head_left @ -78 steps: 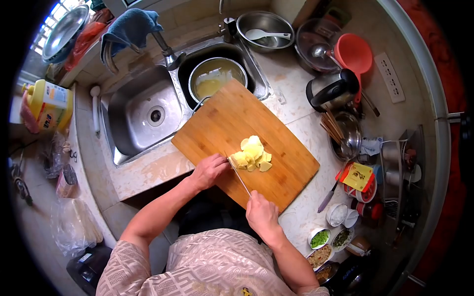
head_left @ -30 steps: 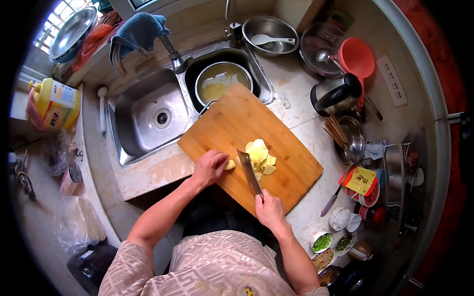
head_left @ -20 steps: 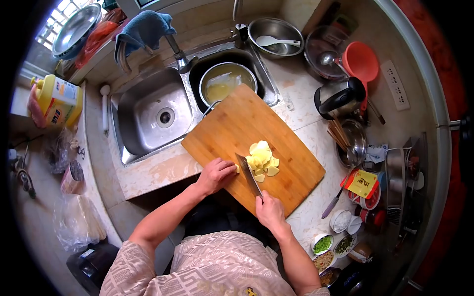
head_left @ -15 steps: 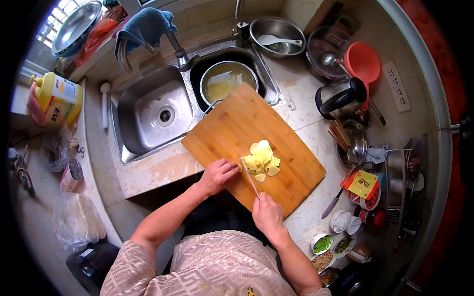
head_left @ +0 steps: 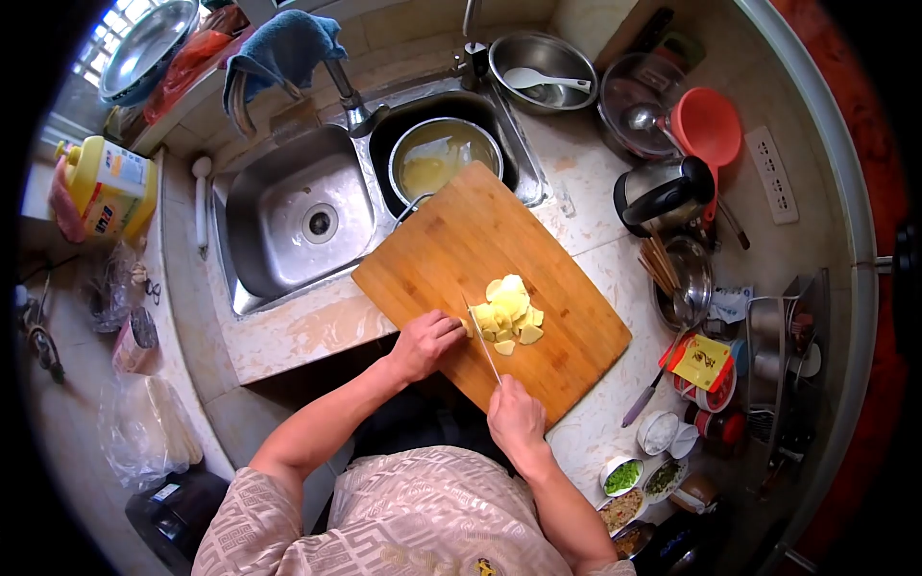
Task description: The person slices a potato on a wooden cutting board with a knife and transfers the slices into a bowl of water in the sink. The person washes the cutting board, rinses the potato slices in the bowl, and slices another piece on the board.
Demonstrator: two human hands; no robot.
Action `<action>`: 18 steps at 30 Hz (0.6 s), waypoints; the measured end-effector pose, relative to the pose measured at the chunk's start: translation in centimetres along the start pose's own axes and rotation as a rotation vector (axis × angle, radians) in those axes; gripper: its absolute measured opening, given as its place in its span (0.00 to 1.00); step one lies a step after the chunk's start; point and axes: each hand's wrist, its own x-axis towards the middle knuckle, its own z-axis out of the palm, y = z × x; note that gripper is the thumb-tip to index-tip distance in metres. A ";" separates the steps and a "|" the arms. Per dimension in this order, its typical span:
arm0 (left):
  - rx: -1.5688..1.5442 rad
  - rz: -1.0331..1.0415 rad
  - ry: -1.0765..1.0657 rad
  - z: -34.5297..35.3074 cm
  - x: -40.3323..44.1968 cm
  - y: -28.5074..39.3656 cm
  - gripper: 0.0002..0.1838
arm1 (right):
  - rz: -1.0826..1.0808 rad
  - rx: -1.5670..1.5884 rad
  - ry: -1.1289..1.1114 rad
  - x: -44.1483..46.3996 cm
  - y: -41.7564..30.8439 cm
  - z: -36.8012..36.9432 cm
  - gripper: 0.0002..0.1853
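Yellow slices (head_left: 510, 305) lie heaped on the chopping board (head_left: 569, 322), just right of the knife (head_left: 485, 346) my right hand (head_left: 517, 415) grips. Its blade, tilted moments ago, now stands upright beside the small piece (head_left: 467, 327) my left hand (head_left: 428, 343) pins, so slicing seems under way. The sink (head_left: 279, 240) lies far left.

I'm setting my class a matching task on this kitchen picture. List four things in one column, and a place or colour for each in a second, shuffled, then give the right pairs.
Things
1. Knife
2. Towel
3. White spoon
4. Slices

Places and colours
A. Blue
B. Lying in a steel bowl
C. Heaped on the board
D. Held in the right hand

Right pairs
1-D
2-A
3-B
4-C
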 end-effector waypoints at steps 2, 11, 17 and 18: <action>0.010 -0.017 -0.046 -0.1 -0.2 -0.1 0.13 | -0.006 -0.004 -0.020 -0.7 -0.7 -1.6 0.07; -0.043 -0.031 0.004 0.1 -0.1 -0.2 0.13 | -0.014 0.049 -0.001 -0.3 0.6 -0.4 0.07; -0.027 -0.049 -0.086 0.0 -0.5 -0.6 0.12 | -0.009 -0.001 -0.073 0.0 0.1 -0.8 0.08; -0.036 -0.048 -0.072 -0.1 -0.3 -0.4 0.12 | -0.010 0.014 -0.070 -0.1 0.4 -0.5 0.08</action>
